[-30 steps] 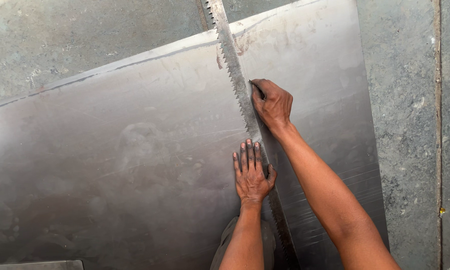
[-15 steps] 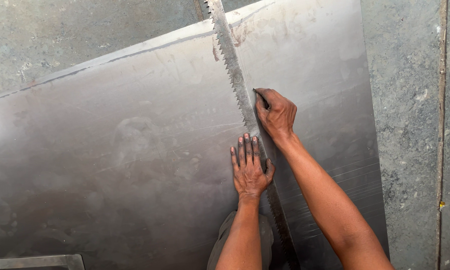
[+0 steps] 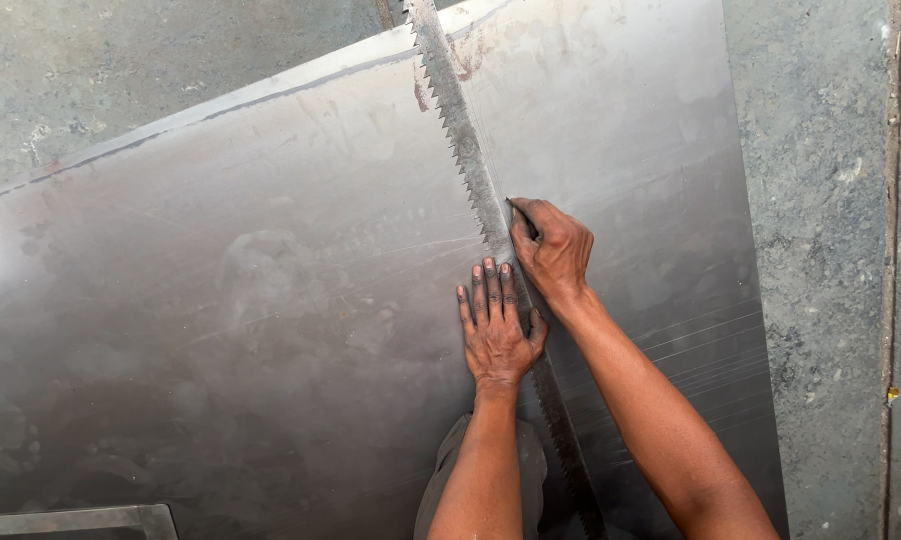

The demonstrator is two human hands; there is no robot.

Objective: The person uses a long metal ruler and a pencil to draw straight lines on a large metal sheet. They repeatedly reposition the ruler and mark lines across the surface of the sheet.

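Both hands on sheet metal [image 3: 270, 300]: our left hand [image 3: 497, 325] flat, pinning toothed blade [image 3: 470, 170]; right hand [image 3: 555, 250] pinching scriber [image 3: 522, 217].

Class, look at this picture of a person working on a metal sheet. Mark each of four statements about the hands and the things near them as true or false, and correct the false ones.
1. The left hand lies flat, fingers spread, beside the toothed blade. True.
2. The right hand is empty. False: it holds a thin dark marking tool against the blade.
3. The blade lies on a metal sheet. True.
4. The sheet rests on a wooden bench. False: it lies on a concrete floor.
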